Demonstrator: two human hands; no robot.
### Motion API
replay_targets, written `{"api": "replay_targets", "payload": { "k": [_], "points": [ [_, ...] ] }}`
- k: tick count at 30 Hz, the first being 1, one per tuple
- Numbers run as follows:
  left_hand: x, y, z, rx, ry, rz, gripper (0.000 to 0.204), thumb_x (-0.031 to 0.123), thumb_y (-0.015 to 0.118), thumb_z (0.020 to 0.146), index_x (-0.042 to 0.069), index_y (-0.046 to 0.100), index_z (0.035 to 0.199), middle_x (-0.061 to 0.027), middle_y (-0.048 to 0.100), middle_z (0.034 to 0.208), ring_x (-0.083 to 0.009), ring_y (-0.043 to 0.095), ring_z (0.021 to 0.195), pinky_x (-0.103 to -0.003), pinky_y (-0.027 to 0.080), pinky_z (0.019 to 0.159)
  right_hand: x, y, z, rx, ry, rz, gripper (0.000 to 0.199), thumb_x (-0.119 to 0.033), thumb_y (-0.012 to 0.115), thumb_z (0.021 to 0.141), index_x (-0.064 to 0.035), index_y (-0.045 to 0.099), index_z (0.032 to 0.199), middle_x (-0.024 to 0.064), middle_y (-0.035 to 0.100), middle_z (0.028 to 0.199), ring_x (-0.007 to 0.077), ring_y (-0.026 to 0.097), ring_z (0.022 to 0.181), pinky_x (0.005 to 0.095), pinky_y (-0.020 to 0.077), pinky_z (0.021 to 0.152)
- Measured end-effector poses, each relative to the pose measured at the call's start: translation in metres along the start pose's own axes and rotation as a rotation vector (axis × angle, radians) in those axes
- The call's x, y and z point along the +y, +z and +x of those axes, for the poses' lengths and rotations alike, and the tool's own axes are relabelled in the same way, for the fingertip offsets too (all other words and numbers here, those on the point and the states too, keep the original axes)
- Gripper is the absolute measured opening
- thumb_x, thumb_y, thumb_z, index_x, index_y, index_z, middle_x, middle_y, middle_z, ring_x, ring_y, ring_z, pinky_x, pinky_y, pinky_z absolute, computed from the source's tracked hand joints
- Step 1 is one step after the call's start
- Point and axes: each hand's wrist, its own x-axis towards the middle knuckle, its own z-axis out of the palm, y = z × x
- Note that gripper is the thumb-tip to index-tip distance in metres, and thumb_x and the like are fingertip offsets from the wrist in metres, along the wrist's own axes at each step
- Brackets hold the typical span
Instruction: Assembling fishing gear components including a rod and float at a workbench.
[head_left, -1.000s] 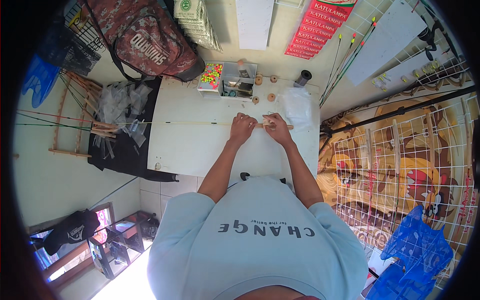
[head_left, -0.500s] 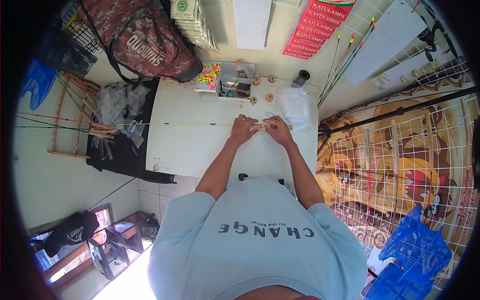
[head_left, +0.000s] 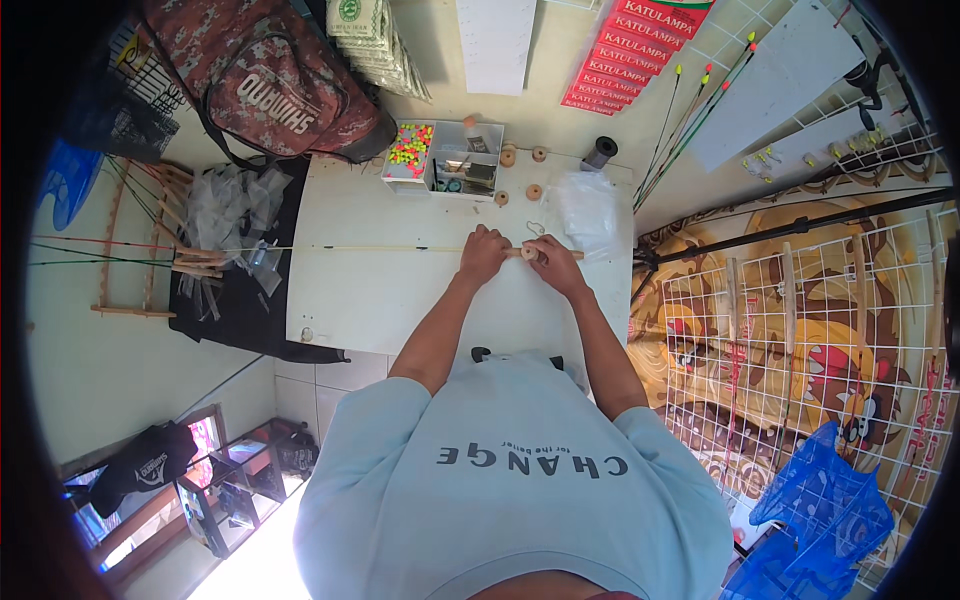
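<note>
A thin pale fishing rod [head_left: 370, 248] with dark bands lies across the white table, its wooden handle end [head_left: 579, 255] reaching past my right hand. My left hand [head_left: 484, 254] is closed around the rod at the start of the handle. Just to its right, my right hand [head_left: 553, 264] pinches a small round wooden spool [head_left: 529, 254] against the handle. Whether thread runs from the spool to the rod is too small to tell. Beyond my hands lies a small bent wire hook [head_left: 537, 229].
Several wooden spools [head_left: 534, 191] stand beside a white divided box [head_left: 461, 194] with bright beads [head_left: 410, 146]. A dark roll [head_left: 600, 153] and clear plastic bags [head_left: 584, 212] are at the table's right. Left are wooden-handled rods [head_left: 200, 262] and a camouflage bag [head_left: 285, 95].
My right hand has turned and shifted slightly, and the wooden spool now shows at its fingertips. My left hand keeps its grip on the rod. The whole view has moved a little.
</note>
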Motion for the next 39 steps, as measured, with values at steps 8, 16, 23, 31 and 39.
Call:
{"api": "replay_targets", "payload": {
  "k": [8,16,23,31,39],
  "points": [
    [0.006,-0.01,0.009,-0.03,-0.091,-0.123,0.021,0.011,0.072,0.071,0.015,0.069,0.091,-0.001,0.067,0.089,-0.0242,0.053,0.096,-0.036,0.043,0.085,-0.004,-0.011,0.001,0.058,-0.118,-0.3,0.036,-0.012,0.074,0.072,-0.0081,0.067,0.108,0.0067,0.058,0.098,0.0244,0.054,0.092,0.0352,0.0465,0.082],
    [0.0,-0.008,0.014,0.138,-0.003,-0.126,0.024,0.007,0.067,0.074,0.015,0.069,0.096,-0.0041,0.065,0.089,-0.0256,0.054,0.094,-0.037,0.043,0.087,0.009,-0.001,0.005,0.04,-0.049,-0.075,0.039,-0.006,0.071,0.072,-0.005,0.061,0.11,0.0136,0.053,0.105,0.0299,0.051,0.103,0.0374,0.0439,0.091],
    [-0.015,-0.003,0.017,-0.022,-0.058,-0.305,0.027,0.02,0.069,0.075,0.018,0.068,0.102,-0.0053,0.062,0.1,-0.0286,0.049,0.103,-0.039,0.04,0.088,-0.005,0.002,0.009,0.101,-0.097,-0.363,0.036,-0.008,0.073,0.068,-0.0066,0.058,0.101,0.0098,0.056,0.1,0.0298,0.05,0.096,0.0401,0.0431,0.085],
    [0.002,-0.021,0.026,-0.07,-0.089,-0.169,0.045,0.041,0.075,0.067,0.019,0.067,0.106,-0.0044,0.061,0.103,-0.0277,0.045,0.11,-0.043,0.034,0.091,-0.012,-0.005,0.011,0.191,-0.219,-0.376,0.029,-0.01,0.072,0.07,-0.0063,0.06,0.097,0.0082,0.061,0.102,0.0287,0.052,0.096,0.0406,0.0418,0.086],
    [0.002,-0.025,0.039,-0.179,-0.176,-0.337,0.04,0.037,0.077,0.068,0.019,0.064,0.102,-0.0001,0.064,0.097,-0.0208,0.053,0.106,-0.042,0.033,0.089,-0.01,0.0,0.006,0.269,-0.308,-0.385,0.026,-0.008,0.07,0.072,-0.007,0.062,0.097,0.0062,0.063,0.095,0.0267,0.054,0.091,0.0388,0.0436,0.084]
  ]
}}
